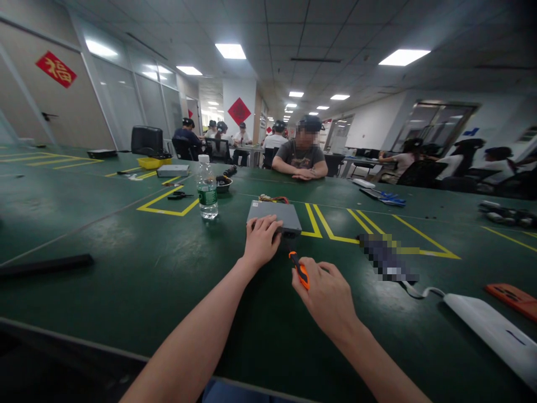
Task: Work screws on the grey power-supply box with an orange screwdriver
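Note:
A grey metal computer power supply [274,211] lies flat on the green table, with coloured wires coming out behind it and a socket in its near side. My left hand [263,239] holds its near left part, fingers over the top and thumb at the near edge. In my right hand [327,285] is a screwdriver [298,268] with an orange and black handle. It points up toward the near side of the power supply; whether the tip touches it I cannot tell.
Left of the power supply stands a water bottle [207,190], with a bowl [224,183] behind it. A phone [386,257] with a cable, a white power bank [495,330] and an orange phone case [514,296] lie to the right. A person [300,154] sits across the table.

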A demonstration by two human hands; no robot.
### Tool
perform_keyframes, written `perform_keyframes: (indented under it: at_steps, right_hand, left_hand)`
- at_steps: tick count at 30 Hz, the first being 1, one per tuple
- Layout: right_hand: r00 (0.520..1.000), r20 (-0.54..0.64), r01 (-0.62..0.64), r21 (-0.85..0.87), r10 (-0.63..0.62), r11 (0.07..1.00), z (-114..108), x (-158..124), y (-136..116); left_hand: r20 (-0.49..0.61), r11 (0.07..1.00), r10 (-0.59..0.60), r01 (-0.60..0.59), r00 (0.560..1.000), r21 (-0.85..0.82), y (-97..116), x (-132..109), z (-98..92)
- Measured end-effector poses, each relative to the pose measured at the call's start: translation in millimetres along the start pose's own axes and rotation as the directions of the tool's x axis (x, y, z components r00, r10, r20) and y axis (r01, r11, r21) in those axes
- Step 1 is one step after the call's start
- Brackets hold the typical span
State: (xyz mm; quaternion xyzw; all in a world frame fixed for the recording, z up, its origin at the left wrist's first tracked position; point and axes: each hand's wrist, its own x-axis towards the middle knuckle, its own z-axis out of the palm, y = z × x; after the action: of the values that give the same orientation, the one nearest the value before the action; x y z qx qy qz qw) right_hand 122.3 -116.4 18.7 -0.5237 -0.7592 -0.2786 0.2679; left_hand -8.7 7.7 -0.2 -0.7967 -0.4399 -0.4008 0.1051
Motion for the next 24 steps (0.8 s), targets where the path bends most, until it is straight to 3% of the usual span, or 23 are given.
perform_keyframes:
  at_steps: [20, 24]
  right_hand:
    - [0.999, -0.04, 0.022, -0.069, -0.024, 0.997, 2.6, -3.0, -2.7]
    - [0.987, -0.072, 0.129, -0.159, -0.142, 0.979, 0.5, -5.9, -4.8]
  left_hand:
    - [0.017, 1.0, -0.01, 0.01, 1.0, -0.003, 0.4, 0.5, 0.2]
    - [0.029, 1.0, -0.009, 0.009, 1.0, 0.004, 0.8, 0.2, -0.6]
